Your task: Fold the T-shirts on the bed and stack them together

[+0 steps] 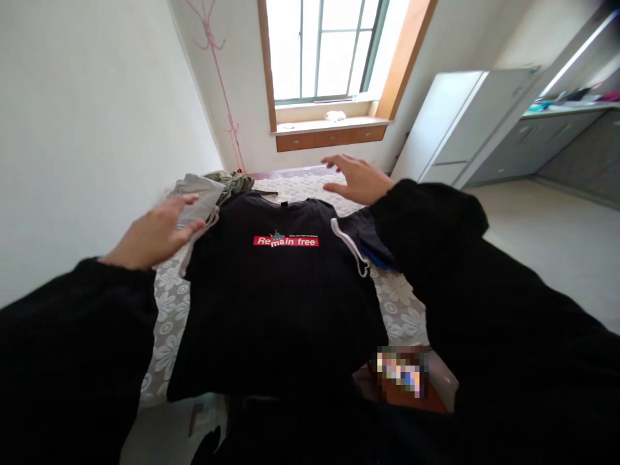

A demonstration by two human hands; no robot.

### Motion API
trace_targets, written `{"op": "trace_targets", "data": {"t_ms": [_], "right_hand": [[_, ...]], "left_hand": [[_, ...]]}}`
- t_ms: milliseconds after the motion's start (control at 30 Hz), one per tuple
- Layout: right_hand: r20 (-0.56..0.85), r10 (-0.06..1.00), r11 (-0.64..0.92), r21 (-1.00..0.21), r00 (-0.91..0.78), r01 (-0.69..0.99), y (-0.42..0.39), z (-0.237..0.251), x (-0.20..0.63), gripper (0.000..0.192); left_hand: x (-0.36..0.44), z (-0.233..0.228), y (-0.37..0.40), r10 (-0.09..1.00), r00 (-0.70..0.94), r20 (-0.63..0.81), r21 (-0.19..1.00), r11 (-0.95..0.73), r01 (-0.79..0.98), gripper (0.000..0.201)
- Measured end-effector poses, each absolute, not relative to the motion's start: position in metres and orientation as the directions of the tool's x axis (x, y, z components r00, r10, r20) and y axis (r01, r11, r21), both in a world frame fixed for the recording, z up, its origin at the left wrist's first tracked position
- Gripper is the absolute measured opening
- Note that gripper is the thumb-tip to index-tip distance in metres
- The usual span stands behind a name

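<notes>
Lying spread flat and unfolded on the table (397, 300), a black "Remain free" T-shirt (281, 294) separates empty left hand (157, 231) and empty right hand (359, 181).

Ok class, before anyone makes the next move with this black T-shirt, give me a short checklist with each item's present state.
1. Left hand empty: ok, held open.
2. Right hand empty: ok, also open.
3. Black T-shirt print-side up: ok, "Remain free" logo shows.
4. Collar at the far end: ok, towards the window.
5. Space near the left hand uncluttered: not ok, a grey garment lies there.
6. Hem fully flat: cannot tell, too dark.
</notes>
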State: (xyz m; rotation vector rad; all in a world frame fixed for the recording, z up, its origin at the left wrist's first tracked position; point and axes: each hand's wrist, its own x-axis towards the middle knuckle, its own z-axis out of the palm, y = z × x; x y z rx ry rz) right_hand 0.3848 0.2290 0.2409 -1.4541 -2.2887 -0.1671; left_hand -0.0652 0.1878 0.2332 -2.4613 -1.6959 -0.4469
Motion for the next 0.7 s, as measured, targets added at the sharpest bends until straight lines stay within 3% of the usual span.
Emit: {"op": "trace_targets", "data": {"t_ms": [133, 267, 400, 533, 700], "right_hand": [[0.320, 0.878, 0.443, -0.263, -0.355, 0.857, 0.149, 0.141, 0.411, 0.036], [0.165, 0.981, 0.165, -0.427, -0.103, 0.889, 0.066, 0.059, 0.450, 0.045], [0.007, 1.000, -0.018, -0.462, 0.023, 0.887, 0.015, 0.032, 0.462, 0.052], [-0.204, 0.979, -0.099, -0.349, 0.028, 0.932, 0.005, 0.032, 0.448, 0.038], [-0.324, 0.937, 0.025, -0.317, -0.133, 0.948, 0.023, 0.033, 0.438, 0.028]], "left_hand": [[-0.082, 0.125, 0.117, 0.972, 0.222, 0.082, 0.324, -0.237, 0.916, 0.076], [-0.101, 0.053, 0.045, 0.999, -0.052, -0.016, 0.405, 0.054, 0.913, 0.079], [-0.097, 0.044, 0.010, 0.967, -0.214, -0.137, 0.393, 0.251, 0.884, 0.070], [-0.087, 0.056, 0.008, 0.922, -0.274, -0.272, 0.344, 0.360, 0.867, 0.058], [-0.104, 0.043, -0.006, 0.901, -0.348, -0.261, 0.348, 0.424, 0.836, 0.057]]}}
